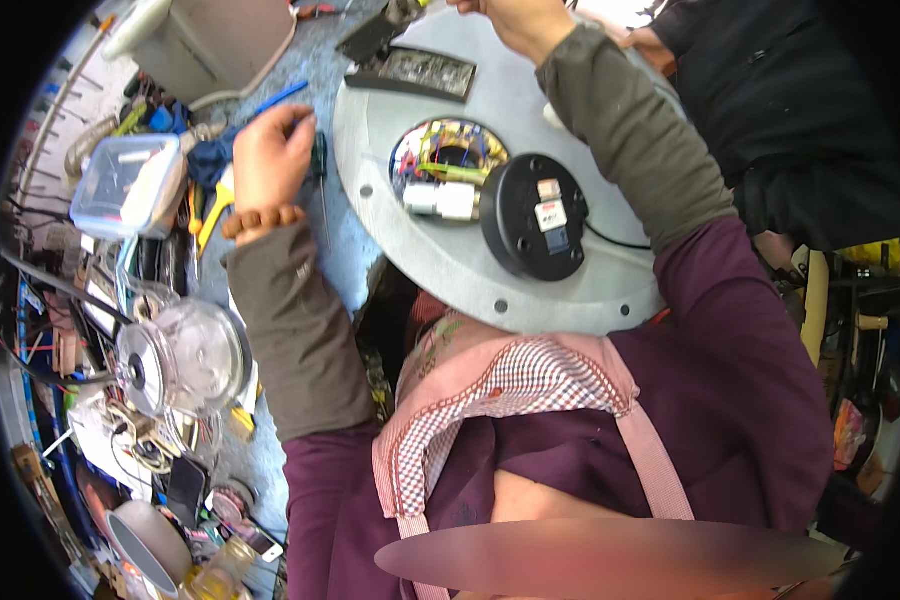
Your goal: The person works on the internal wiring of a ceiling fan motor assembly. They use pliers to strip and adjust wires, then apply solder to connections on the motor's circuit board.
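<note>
My left hand, with a beaded bracelet on its wrist, is over the blue bench with its fingers curled. Right beside the fingertips lies a screwdriver with a dark green handle, its shaft pointing toward me. Whatever the fingers hold, if anything, is hidden. My right hand reaches across a large grey rounded panel to the top edge, where its fingers are cut off. A round opening in the panel shows coloured wires and a white connector. Next to it a black round unit with labels and a cable rests tilted on the panel.
A black rectangular part lies on the panel's far left. Another person's hand and black sleeve are at the far right. On the left stand a lidded plastic box, a clear jug and many tools. A grey bin is behind.
</note>
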Motion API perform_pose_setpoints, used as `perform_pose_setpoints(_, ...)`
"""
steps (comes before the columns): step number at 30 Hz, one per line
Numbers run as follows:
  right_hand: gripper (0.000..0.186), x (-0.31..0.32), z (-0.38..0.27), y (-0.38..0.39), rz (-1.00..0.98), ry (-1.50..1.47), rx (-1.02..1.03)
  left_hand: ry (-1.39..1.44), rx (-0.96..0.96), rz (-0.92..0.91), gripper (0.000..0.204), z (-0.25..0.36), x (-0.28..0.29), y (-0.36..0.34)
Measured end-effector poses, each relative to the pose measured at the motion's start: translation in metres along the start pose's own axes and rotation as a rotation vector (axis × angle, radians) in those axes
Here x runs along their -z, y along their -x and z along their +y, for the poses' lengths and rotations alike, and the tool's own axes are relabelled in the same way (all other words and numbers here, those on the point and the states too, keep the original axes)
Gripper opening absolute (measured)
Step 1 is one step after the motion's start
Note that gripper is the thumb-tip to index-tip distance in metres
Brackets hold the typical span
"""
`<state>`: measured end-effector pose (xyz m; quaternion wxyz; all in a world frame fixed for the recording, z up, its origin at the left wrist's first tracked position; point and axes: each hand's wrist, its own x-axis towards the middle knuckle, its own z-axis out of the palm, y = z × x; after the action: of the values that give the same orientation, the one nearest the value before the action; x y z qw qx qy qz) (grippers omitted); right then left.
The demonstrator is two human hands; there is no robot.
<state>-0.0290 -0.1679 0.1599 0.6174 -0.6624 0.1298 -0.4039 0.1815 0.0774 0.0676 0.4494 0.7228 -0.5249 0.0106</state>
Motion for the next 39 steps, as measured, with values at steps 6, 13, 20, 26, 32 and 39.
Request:
perform_pose_setpoints(6, 0.011, -0.018, 0.016, 0.009, -0.120, -0.113, -0.163, -0.012, 0.056, 0.027, 0.025, -0.001, 0.012, 0.000)
perform_pose_setpoints(13, 0.024, 0.006, -0.017, 0.067, -0.189, -0.267, -0.433, -0.028, 0.069, 0.049, 0.027, 0.003, 0.016, 0.000)
perform_pose_setpoints(20, 0.037, 0.051, -0.092, 0.181, -0.322, 0.183, -0.254, -0.137, 0.131, 0.316, 0.027, -0.022, 0.030, 0.000)
perform_pose_setpoints(26, 0.038, 0.098, -0.088, 0.281, -0.224, -0.078, -0.097, 0.008, 0.194, 0.578, 0.024, -0.046, 0.043, 0.004)
perform_pose_setpoints(32, 0.045, 0.098, -0.052, 0.350, -0.132, -0.308, -0.143, 0.390, 0.121, 0.549, 0.022, 0.022, 0.043, 0.029)
perform_pose_setpoints(39, 0.031, 0.096, -0.038, 0.353, -0.177, -0.181, -0.156, -0.072, 0.070, 0.254, 0.020, 0.094, 0.010, 0.100)
